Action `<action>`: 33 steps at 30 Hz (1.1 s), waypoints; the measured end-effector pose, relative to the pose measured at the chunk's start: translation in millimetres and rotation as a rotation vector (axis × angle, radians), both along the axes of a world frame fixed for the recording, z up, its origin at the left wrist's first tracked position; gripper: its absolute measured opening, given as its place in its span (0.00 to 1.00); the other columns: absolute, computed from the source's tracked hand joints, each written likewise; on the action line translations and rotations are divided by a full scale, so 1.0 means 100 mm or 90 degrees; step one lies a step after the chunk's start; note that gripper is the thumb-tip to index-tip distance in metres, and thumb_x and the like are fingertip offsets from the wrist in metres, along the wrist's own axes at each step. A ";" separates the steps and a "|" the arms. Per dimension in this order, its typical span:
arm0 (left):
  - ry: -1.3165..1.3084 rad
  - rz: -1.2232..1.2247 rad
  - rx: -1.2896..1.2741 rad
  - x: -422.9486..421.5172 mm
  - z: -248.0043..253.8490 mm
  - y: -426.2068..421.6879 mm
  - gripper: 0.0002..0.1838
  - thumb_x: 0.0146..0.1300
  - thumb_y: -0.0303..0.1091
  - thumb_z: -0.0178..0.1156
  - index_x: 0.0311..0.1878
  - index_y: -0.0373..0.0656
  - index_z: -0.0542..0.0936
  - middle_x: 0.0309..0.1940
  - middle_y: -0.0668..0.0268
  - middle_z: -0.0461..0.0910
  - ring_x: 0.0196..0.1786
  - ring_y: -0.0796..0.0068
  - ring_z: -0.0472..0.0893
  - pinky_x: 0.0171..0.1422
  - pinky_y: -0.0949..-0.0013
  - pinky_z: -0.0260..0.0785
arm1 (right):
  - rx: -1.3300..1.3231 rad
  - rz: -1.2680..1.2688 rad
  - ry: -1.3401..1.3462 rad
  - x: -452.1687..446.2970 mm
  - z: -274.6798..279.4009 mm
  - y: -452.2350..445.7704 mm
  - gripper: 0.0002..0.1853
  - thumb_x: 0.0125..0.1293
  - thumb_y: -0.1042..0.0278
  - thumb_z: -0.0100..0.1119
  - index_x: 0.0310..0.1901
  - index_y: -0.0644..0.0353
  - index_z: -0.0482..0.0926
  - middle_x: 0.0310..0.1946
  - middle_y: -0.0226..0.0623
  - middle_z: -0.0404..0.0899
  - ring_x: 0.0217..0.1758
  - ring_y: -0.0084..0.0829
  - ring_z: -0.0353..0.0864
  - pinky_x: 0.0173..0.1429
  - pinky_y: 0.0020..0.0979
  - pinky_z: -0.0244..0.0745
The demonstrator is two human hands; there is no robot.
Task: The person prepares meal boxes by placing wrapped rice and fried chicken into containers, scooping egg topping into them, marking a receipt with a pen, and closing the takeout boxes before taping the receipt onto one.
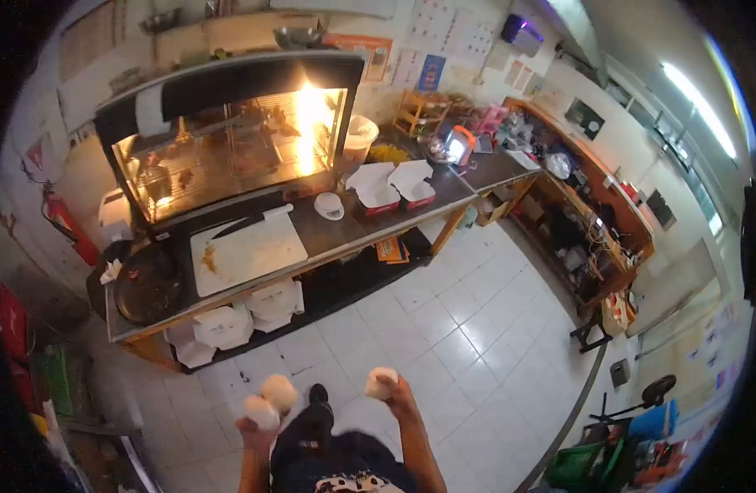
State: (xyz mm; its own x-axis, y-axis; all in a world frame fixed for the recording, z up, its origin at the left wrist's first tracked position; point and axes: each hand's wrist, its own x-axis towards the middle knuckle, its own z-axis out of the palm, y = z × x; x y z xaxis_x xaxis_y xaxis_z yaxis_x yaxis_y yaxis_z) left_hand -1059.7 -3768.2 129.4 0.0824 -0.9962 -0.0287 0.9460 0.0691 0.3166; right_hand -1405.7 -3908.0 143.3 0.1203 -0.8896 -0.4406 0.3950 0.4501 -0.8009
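above tiles (431,316), left hand (253,432) and right hand (400,398), apart, grip pale things (263,413), long axes unclear.

From here I see a lit glass display cabinet (230,82) on the far counter (322,238), a red fire extinguisher (72,228) to its left, a knife (245,223) lying on a white cutting board (267,255) in front, two open boxes (374,187) further right, white cartons (222,327) underneath, and a black fan (659,389) on the near right

Cutting board (263,255), boxes (374,187) (open) on counter (338,232)
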 end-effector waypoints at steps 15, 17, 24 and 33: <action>0.003 0.347 0.401 -1.04 0.02 -5.20 0.40 0.34 0.44 0.71 0.58 0.46 0.77 0.62 0.61 0.76 0.71 0.55 0.70 0.79 0.44 0.56 | -0.362 -0.024 0.742 -1.27 -0.34 -8.70 0.36 0.45 0.54 0.85 0.51 0.63 0.76 0.46 0.42 0.83 0.47 0.38 0.83 0.51 0.40 0.79; -0.093 0.372 0.406 -1.36 0.33 -5.61 0.40 0.33 0.40 0.66 0.59 0.46 0.76 0.63 0.58 0.74 0.72 0.52 0.68 0.82 0.44 0.50 | -0.317 0.040 0.729 -1.12 -0.35 -9.27 0.42 0.41 0.46 0.84 0.54 0.63 0.76 0.48 0.52 0.83 0.52 0.51 0.84 0.55 0.45 0.78; 0.041 0.394 0.211 -2.10 0.79 -6.65 0.40 0.43 0.47 0.68 0.63 0.47 0.75 0.67 0.59 0.72 0.74 0.52 0.63 0.80 0.43 0.53 | -0.169 0.312 0.826 -1.25 -1.05 -9.91 0.48 0.47 0.40 0.78 0.60 0.71 0.73 0.51 0.51 0.82 0.53 0.50 0.82 0.56 0.45 0.77; -0.050 0.037 0.095 -2.47 0.23 -7.80 0.36 0.54 0.43 0.67 0.65 0.38 0.72 0.71 0.53 0.67 0.73 0.57 0.69 0.72 0.46 0.67 | -0.113 0.666 0.001 -0.38 1.21 -8.61 0.27 0.66 0.61 0.67 0.65 0.59 0.73 0.52 0.35 0.80 0.55 0.31 0.80 0.62 0.33 0.76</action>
State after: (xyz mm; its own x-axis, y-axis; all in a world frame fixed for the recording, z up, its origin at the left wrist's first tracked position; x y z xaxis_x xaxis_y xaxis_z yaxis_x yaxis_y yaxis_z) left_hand -1306.6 -4548.2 152.2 0.1476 -0.9748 -0.1673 0.9140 0.0698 0.3996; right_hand -1443.7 -4768.9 263.9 0.8624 -0.3957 -0.3157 -0.1227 0.4417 -0.8887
